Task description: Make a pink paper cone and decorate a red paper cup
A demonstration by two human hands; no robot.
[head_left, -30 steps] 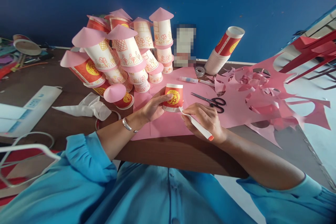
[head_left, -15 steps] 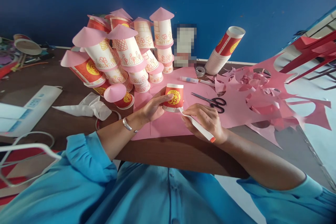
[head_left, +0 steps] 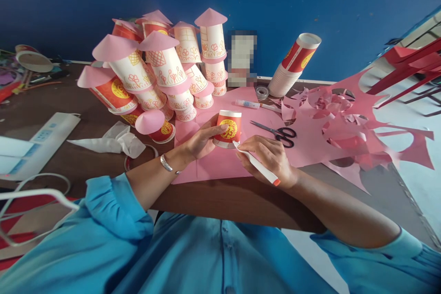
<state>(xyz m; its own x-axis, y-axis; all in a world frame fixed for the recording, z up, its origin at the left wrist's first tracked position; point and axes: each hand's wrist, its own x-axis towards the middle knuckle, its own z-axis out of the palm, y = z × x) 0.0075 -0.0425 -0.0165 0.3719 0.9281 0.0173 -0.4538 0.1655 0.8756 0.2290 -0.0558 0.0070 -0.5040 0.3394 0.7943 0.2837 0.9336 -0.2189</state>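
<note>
My left hand [head_left: 200, 140] is wrapped round a red paper cup [head_left: 228, 127] with a yellow emblem, which stands upside down on a pink paper sheet [head_left: 220, 158]. My right hand [head_left: 270, 158] pinches a white marker with an orange end [head_left: 258, 168]; its tip touches the cup's lower rim on the right side. Both hands rest near the table's front edge. Black scissors [head_left: 279, 133] lie just beyond my right hand.
A cluster of decorated cups with pink cone roofs [head_left: 161, 71] stands behind the left hand. A tilted stack of cups [head_left: 292, 66], a tape roll [head_left: 262, 93] and a glue pen [head_left: 251, 104] lie at the back. Cut pink paper scraps [head_left: 347, 124] spread right. Crumpled tissue [head_left: 113, 140] lies left.
Almost nothing has moved. The marker tip has crept slightly along the cup's rim, and the view has shifted down a touch.
</note>
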